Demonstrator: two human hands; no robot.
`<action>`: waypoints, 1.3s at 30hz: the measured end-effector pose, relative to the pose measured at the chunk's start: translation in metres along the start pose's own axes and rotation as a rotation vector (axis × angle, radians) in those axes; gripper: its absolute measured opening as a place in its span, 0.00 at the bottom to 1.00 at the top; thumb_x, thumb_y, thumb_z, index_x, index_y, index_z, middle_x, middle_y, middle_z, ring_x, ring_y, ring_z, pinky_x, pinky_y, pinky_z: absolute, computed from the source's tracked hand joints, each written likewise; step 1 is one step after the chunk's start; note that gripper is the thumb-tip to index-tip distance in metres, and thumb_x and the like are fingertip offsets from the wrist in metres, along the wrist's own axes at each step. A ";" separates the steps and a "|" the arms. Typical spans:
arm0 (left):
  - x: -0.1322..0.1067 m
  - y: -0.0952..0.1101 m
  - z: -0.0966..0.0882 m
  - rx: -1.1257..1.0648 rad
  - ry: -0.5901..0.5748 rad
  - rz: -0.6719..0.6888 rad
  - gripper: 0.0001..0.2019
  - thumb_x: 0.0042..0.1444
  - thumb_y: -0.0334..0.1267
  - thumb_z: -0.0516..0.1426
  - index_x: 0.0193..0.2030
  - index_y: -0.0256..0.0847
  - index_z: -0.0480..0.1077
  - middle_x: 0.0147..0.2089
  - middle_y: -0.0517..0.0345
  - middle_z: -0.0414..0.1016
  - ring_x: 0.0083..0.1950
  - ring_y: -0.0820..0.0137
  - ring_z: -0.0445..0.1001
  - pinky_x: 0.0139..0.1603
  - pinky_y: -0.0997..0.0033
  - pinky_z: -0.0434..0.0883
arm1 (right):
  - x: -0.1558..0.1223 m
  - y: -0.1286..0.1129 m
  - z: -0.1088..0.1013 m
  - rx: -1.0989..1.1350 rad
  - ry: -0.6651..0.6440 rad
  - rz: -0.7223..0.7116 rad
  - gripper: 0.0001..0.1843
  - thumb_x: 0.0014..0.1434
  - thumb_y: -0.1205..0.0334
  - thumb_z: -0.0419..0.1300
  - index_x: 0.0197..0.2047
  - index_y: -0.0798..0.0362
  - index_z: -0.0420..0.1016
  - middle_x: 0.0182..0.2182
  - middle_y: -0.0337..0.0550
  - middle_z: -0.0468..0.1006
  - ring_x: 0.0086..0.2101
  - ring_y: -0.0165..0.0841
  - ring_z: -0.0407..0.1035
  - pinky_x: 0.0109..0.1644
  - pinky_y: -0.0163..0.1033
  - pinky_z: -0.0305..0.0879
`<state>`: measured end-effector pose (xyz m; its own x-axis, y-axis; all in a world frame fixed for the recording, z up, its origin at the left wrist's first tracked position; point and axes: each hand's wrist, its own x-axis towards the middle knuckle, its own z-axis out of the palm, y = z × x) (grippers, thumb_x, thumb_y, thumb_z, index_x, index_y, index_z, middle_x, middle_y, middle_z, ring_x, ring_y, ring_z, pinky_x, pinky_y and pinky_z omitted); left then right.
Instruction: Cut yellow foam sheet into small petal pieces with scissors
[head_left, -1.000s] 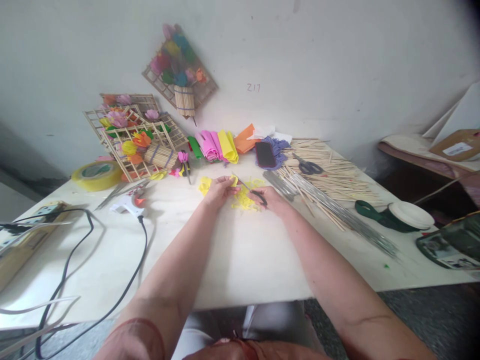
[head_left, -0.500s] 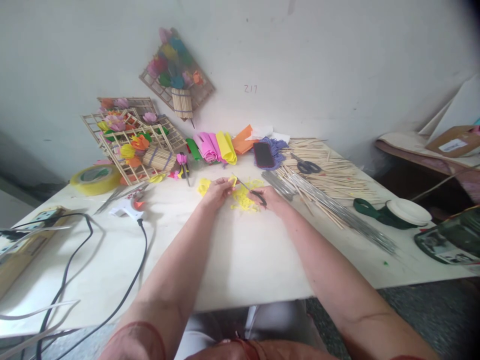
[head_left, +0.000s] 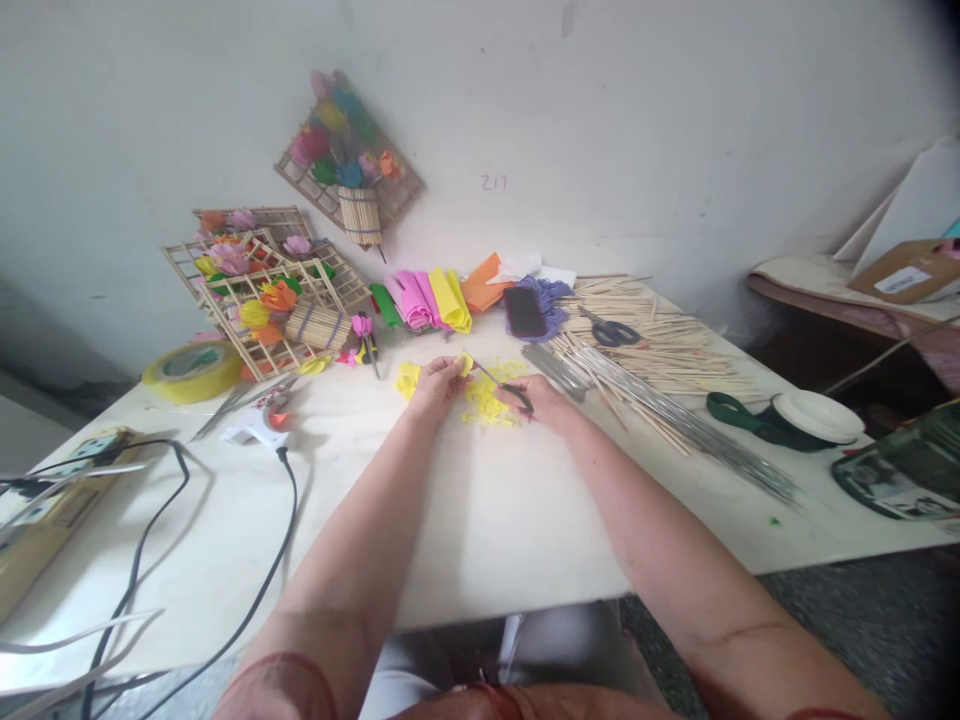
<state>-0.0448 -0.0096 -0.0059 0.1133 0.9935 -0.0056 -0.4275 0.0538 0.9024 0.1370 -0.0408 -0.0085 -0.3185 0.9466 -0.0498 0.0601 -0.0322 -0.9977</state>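
Note:
Between the thumb and fingers of my left hand is a small piece of yellow crepe paper. My right hand is closed around the dark handles of a pair of scissors, whose blades point left toward that piece. Under the scissors lies a heap of yellow paper scraps. More yellow pieces rest just left of my left hand, partly behind it.
Behind my hands are rolls of colored crepe paper and a phone. Wooden sticks and metal wires spread on the right. On the left are a glue gun with its cord, tape and flower-covered lattices.
The view has tilted slightly. The yellow piece at my left fingertips looks turned a little and rounder; both hands stay in nearly the same place.

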 end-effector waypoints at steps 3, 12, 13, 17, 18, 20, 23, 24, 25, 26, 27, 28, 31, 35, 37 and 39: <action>-0.001 0.001 0.001 -0.022 0.003 -0.021 0.10 0.44 0.35 0.64 0.28 0.34 0.67 0.29 0.56 0.75 0.29 0.73 0.75 0.28 0.77 0.71 | -0.001 0.000 -0.001 -0.014 -0.001 0.002 0.16 0.40 0.54 0.67 0.23 0.57 0.69 0.10 0.30 0.60 0.11 0.20 0.50 0.11 0.28 0.47; -0.002 0.001 -0.001 -0.016 -0.062 -0.019 0.10 0.45 0.36 0.63 0.28 0.33 0.68 0.30 0.54 0.76 0.30 0.72 0.76 0.32 0.75 0.73 | -0.006 -0.003 -0.003 -0.045 -0.042 -0.036 0.17 0.44 0.52 0.65 0.21 0.56 0.66 0.11 0.31 0.61 0.12 0.20 0.51 0.13 0.28 0.48; -0.002 0.000 -0.002 -0.013 -0.073 -0.017 0.10 0.45 0.36 0.63 0.29 0.33 0.68 0.30 0.54 0.76 0.30 0.72 0.76 0.31 0.76 0.73 | -0.007 -0.004 -0.003 -0.050 -0.045 -0.040 0.17 0.45 0.52 0.65 0.20 0.55 0.66 0.11 0.31 0.61 0.12 0.20 0.52 0.13 0.29 0.48; -0.001 -0.001 -0.004 0.015 -0.111 -0.019 0.10 0.46 0.37 0.63 0.30 0.33 0.69 0.31 0.53 0.77 0.30 0.72 0.76 0.32 0.76 0.73 | -0.008 -0.005 -0.003 -0.048 -0.056 -0.031 0.16 0.45 0.52 0.64 0.21 0.55 0.66 0.11 0.32 0.62 0.12 0.21 0.53 0.13 0.29 0.48; -0.001 -0.001 -0.004 0.020 -0.117 -0.023 0.10 0.46 0.37 0.63 0.30 0.33 0.69 0.31 0.53 0.77 0.30 0.72 0.77 0.32 0.75 0.74 | -0.008 -0.005 -0.003 -0.043 -0.059 -0.029 0.16 0.45 0.52 0.64 0.21 0.55 0.66 0.12 0.32 0.62 0.12 0.21 0.53 0.13 0.29 0.48; -0.001 -0.001 -0.005 0.022 -0.126 -0.032 0.10 0.46 0.37 0.63 0.31 0.33 0.69 0.31 0.53 0.77 0.30 0.72 0.77 0.33 0.75 0.74 | -0.008 -0.006 -0.003 -0.039 -0.063 -0.028 0.17 0.45 0.52 0.65 0.20 0.55 0.65 0.12 0.32 0.62 0.12 0.21 0.53 0.13 0.29 0.48; -0.002 -0.001 -0.005 0.025 -0.132 -0.038 0.11 0.45 0.37 0.64 0.30 0.33 0.69 0.31 0.53 0.77 0.30 0.72 0.77 0.32 0.75 0.74 | -0.010 -0.008 -0.003 -0.043 -0.063 -0.029 0.18 0.45 0.52 0.65 0.19 0.55 0.63 0.12 0.32 0.62 0.12 0.21 0.53 0.13 0.29 0.48; -0.002 -0.001 -0.004 0.026 -0.134 -0.038 0.11 0.45 0.37 0.64 0.30 0.33 0.69 0.31 0.53 0.77 0.30 0.71 0.77 0.32 0.75 0.74 | -0.010 -0.008 -0.003 -0.045 -0.065 -0.030 0.18 0.45 0.52 0.65 0.19 0.55 0.63 0.12 0.32 0.62 0.12 0.21 0.53 0.13 0.29 0.48; -0.002 -0.001 -0.004 0.027 -0.136 -0.038 0.10 0.45 0.37 0.64 0.30 0.33 0.69 0.31 0.53 0.77 0.30 0.71 0.77 0.32 0.75 0.74 | -0.010 -0.009 -0.003 -0.049 -0.065 -0.031 0.18 0.45 0.52 0.65 0.19 0.54 0.63 0.12 0.32 0.62 0.12 0.21 0.53 0.13 0.29 0.48; -0.002 -0.001 -0.004 0.026 -0.139 -0.037 0.10 0.45 0.37 0.64 0.30 0.33 0.69 0.31 0.53 0.77 0.30 0.71 0.77 0.32 0.75 0.74 | -0.010 -0.008 -0.003 -0.054 -0.063 -0.031 0.18 0.45 0.52 0.65 0.19 0.54 0.63 0.12 0.32 0.62 0.12 0.21 0.53 0.13 0.29 0.48; -0.001 -0.001 -0.004 0.024 -0.142 -0.035 0.10 0.45 0.37 0.64 0.30 0.33 0.69 0.30 0.53 0.77 0.30 0.71 0.77 0.31 0.76 0.74 | -0.010 -0.008 -0.003 -0.058 -0.059 -0.031 0.18 0.45 0.52 0.64 0.19 0.54 0.63 0.12 0.32 0.62 0.12 0.21 0.52 0.13 0.29 0.48; -0.001 -0.001 -0.005 0.021 -0.145 -0.033 0.10 0.45 0.37 0.64 0.29 0.33 0.69 0.30 0.53 0.77 0.30 0.71 0.77 0.31 0.76 0.74 | -0.010 -0.007 -0.004 -0.062 -0.055 -0.032 0.18 0.45 0.51 0.64 0.19 0.54 0.63 0.12 0.32 0.62 0.12 0.21 0.52 0.13 0.29 0.48; 0.000 -0.002 -0.006 0.006 -0.148 -0.029 0.10 0.45 0.37 0.64 0.29 0.33 0.69 0.30 0.52 0.77 0.30 0.70 0.77 0.30 0.76 0.74 | -0.007 -0.004 -0.004 -0.064 -0.042 -0.047 0.18 0.45 0.51 0.65 0.19 0.55 0.63 0.12 0.31 0.61 0.12 0.20 0.51 0.13 0.29 0.47; 0.001 -0.003 -0.006 0.004 -0.133 -0.029 0.09 0.46 0.36 0.63 0.30 0.33 0.69 0.31 0.52 0.77 0.31 0.70 0.77 0.32 0.74 0.74 | -0.003 -0.001 -0.003 -0.048 -0.032 -0.053 0.18 0.45 0.50 0.65 0.20 0.55 0.65 0.12 0.31 0.60 0.12 0.20 0.50 0.12 0.29 0.46; 0.000 -0.002 -0.005 0.009 -0.125 -0.033 0.09 0.46 0.36 0.63 0.30 0.33 0.69 0.31 0.51 0.77 0.31 0.69 0.77 0.34 0.73 0.75 | -0.002 0.000 -0.002 -0.053 -0.025 -0.045 0.18 0.44 0.50 0.65 0.20 0.55 0.65 0.12 0.31 0.59 0.12 0.20 0.49 0.12 0.29 0.46; -0.001 -0.001 -0.004 0.007 -0.113 -0.039 0.09 0.47 0.36 0.63 0.30 0.32 0.69 0.31 0.50 0.77 0.32 0.69 0.77 0.34 0.72 0.75 | -0.002 0.000 -0.002 -0.065 -0.018 -0.041 0.19 0.44 0.50 0.66 0.20 0.55 0.65 0.12 0.31 0.59 0.12 0.20 0.50 0.12 0.29 0.46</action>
<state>-0.0485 -0.0103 -0.0082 0.2303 0.9731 0.0074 -0.4143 0.0911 0.9056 0.1394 -0.0418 -0.0082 -0.3394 0.9406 -0.0099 0.1073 0.0283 -0.9938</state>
